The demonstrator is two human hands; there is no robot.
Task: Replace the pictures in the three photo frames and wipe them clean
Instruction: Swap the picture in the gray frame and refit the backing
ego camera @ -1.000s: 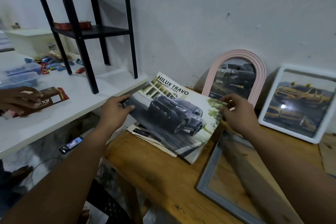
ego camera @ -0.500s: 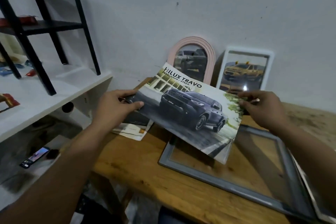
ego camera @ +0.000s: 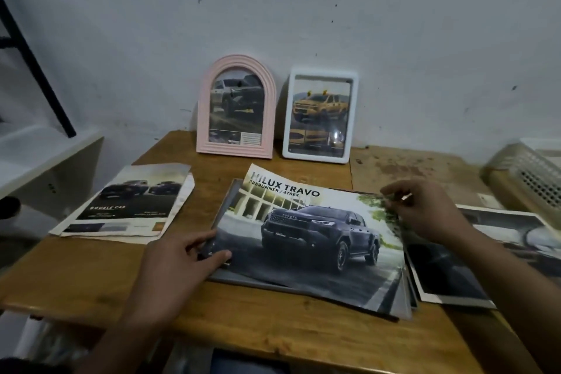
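A large picture of a dark truck (ego camera: 315, 237), headed "HILUX TRAVO", lies over the grey frame (ego camera: 226, 203) on the wooden table (ego camera: 100, 270). My left hand (ego camera: 179, 264) pinches its left edge. My right hand (ego camera: 425, 209) pinches its upper right corner. A pink arched frame (ego camera: 235, 106) with a grey truck picture and a white frame (ego camera: 320, 117) with a yellow truck picture lean against the wall at the back.
Loose truck prints (ego camera: 127, 200) lie on the table's left part. Another print on a backing sheet (ego camera: 473, 255) lies at the right. A beige perforated basket (ego camera: 528, 173) sits far right. A white shelf (ego camera: 39, 149) with a black rack leg (ego camera: 33, 64) stands left.
Both hands have carried the truck picture from the left side rightward and down, and it now lies over the grey frame. My view has turned right, away from the white shelf.
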